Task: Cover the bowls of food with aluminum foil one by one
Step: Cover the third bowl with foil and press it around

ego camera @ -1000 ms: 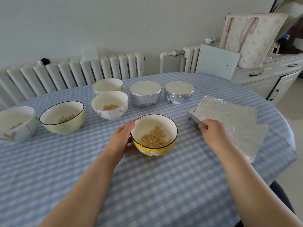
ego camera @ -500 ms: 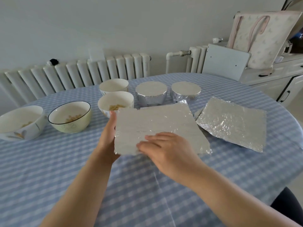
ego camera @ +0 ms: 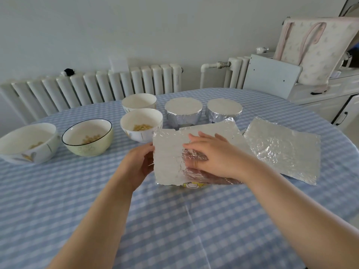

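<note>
- checked blue-and-white tablecloth (ego camera: 174,230) covers the whole round table
- long white radiator (ego camera: 93,86) sits right behind the table, against the wall
- little black thing (ego camera: 69,71) on top of that radiator, can't tell what
- second radiator (ego camera: 236,72) further right, with a pipe
- white cabinet (ego camera: 328,101) right of the table
- pale patterned tote bag (ego camera: 314,49) standing on the cabinet

A foil sheet (ego camera: 172,152) lies over a bowl (ego camera: 193,185) near the middle of the table (ego camera: 174,220), the left hand (ego camera: 138,164) at its left edge and the right hand (ego camera: 215,154) flat on top. More foil sheets (ego camera: 281,148) lie just to its right. Behind it stand two foil-covered bowls (ego camera: 183,111) side by side. To their left are two open bowls (ego camera: 141,124), one behind the other, and further left two more bowls (ego camera: 87,137) side by side. A radiator (ego camera: 93,88) runs behind the table.
</note>
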`<state>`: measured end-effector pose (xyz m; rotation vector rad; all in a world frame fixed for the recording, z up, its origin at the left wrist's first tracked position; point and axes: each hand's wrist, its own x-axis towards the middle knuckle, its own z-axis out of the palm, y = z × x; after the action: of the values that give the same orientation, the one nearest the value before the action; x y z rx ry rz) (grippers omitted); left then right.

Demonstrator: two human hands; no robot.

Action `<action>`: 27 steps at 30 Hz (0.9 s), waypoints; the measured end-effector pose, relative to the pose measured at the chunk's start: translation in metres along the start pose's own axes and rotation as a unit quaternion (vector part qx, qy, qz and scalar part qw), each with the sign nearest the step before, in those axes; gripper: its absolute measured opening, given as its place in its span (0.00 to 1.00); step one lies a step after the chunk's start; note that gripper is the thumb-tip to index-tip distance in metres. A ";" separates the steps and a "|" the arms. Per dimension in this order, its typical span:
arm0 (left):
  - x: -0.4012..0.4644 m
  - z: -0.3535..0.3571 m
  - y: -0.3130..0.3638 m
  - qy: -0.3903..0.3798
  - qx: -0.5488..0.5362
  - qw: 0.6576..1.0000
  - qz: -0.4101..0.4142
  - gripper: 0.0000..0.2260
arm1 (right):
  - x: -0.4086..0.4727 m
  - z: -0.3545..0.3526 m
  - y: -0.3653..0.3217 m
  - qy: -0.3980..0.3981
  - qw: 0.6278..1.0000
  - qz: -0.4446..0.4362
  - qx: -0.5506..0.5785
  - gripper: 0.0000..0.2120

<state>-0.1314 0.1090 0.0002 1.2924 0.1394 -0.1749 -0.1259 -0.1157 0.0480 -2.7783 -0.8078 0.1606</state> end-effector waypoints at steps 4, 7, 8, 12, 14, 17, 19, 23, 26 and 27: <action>0.000 0.001 0.008 0.130 0.008 0.989 0.073 0.12 | 0.002 0.011 -0.007 -0.029 1.000 -0.007 -0.005 0.27; -0.015 0.009 0.021 0.200 0.105 0.942 0.248 0.12 | 0.003 0.015 -0.016 -0.031 0.999 -0.020 -0.019 0.25; -0.022 0.014 0.027 0.178 0.159 0.925 0.295 0.12 | 0.003 0.016 -0.018 -0.027 0.999 -0.024 -0.024 0.24; -0.031 0.038 0.040 -0.022 0.524 0.816 0.243 0.18 | 0.009 0.019 -0.021 -0.006 0.999 -0.028 -0.028 0.25; -0.023 0.045 0.035 -0.087 0.621 0.754 0.195 0.22 | 0.012 0.017 -0.020 0.000 1.000 -0.022 -0.009 0.26; -0.017 0.049 0.021 -0.083 0.731 0.654 0.177 0.26 | 0.012 0.012 -0.015 -0.008 1.000 -0.006 0.005 0.28; -0.016 0.047 0.015 -0.065 0.759 0.623 0.176 0.26 | 0.011 0.012 -0.010 -0.009 1.000 -0.005 -0.024 0.28; -0.017 0.047 0.012 -0.073 0.790 0.583 0.176 0.25 | 0.007 0.012 -0.001 -0.040 0.996 -0.002 -0.081 0.28; -0.015 0.047 0.013 -0.098 0.792 0.575 0.179 0.25 | 0.006 0.009 -0.001 -0.041 0.994 -0.002 -0.100 0.28; -0.014 0.047 0.013 -0.105 0.790 0.576 0.182 0.25 | 0.007 0.008 -0.002 -0.034 0.994 -0.003 -0.101 0.28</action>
<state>-0.1423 0.0677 0.0285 3.0591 -0.6874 -0.0519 -0.1220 -0.1087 0.0403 -2.9741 -0.8956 0.1835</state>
